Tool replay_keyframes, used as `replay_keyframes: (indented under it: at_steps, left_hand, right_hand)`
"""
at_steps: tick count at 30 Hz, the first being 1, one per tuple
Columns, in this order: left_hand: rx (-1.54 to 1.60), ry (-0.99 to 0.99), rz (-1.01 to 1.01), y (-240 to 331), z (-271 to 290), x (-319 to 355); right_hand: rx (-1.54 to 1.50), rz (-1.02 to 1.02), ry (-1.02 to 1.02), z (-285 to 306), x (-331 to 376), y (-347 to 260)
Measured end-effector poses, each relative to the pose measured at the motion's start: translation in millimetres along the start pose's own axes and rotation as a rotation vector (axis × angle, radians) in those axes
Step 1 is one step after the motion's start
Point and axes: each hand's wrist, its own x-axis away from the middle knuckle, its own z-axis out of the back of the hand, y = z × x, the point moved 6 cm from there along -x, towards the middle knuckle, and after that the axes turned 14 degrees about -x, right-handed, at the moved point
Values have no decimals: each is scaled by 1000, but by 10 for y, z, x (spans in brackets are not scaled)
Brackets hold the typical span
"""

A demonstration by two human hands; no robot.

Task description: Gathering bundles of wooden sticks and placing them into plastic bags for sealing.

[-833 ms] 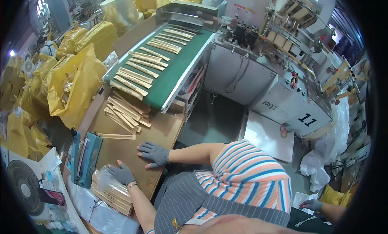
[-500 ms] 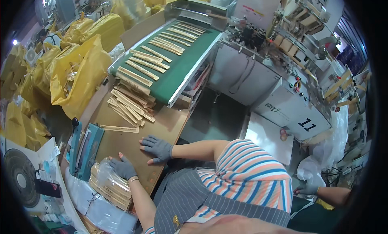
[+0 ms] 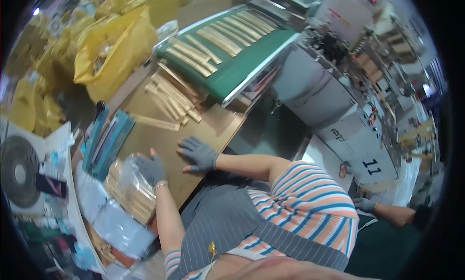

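Brown counter, seen from above; all places are given relative to it. Green conveyor belt: raised at the counter's far end, bearing a row of slim, paper-sleeved packets laid crosswise. White machine cabinet: to the right of the counter, across a gap of floor. Yellow plastic bag: open-mouthed, beyond the counter's far left edge. Round fan: outside the counter's left edge. Blue tabletop sealer: on the counter's left side, its arm tipped with a black knob. Loose pile of sleeved packets: on the counter just below the belt's lower end.

Packed bundle: at the counter's near left, just below the sealer, partly covered by clear plastic film. Left hand, in a grey fingertip-less glove: palm down over the bundle's upper right part, touching the film, thumb spread from the fingers, not closed around the bundle. Right hand, gloved alike: on bare counter near its right edge, fingers splayed, holding nothing, apart from the bundle. Single sleeved packet: on the counter between sealer and pile.
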Motion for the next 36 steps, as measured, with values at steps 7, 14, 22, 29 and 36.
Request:
replay_keyframes:
  at_steps: [7, 14, 22, 29, 36]
  left_hand:
    - [18, 12, 46, 109, 66, -2]
    - [129, 190, -63, 88, 147, 42]
    - [232, 157, -64, 171, 201, 7]
    - [509, 97, -163, 443, -43, -481]
    - [510, 71, -237, 628, -5, -463]
  right_hand:
    - [35, -16, -21, 31, -60, 10]
    - [-36, -121, 401, 650, -956, 218]
    - [34, -796, 162, 966, -1706, 2004]
    - [-466, -475, 145, 1282, -2005, 1125]
    - [340, -469, 649, 3661, -1434, 2400]
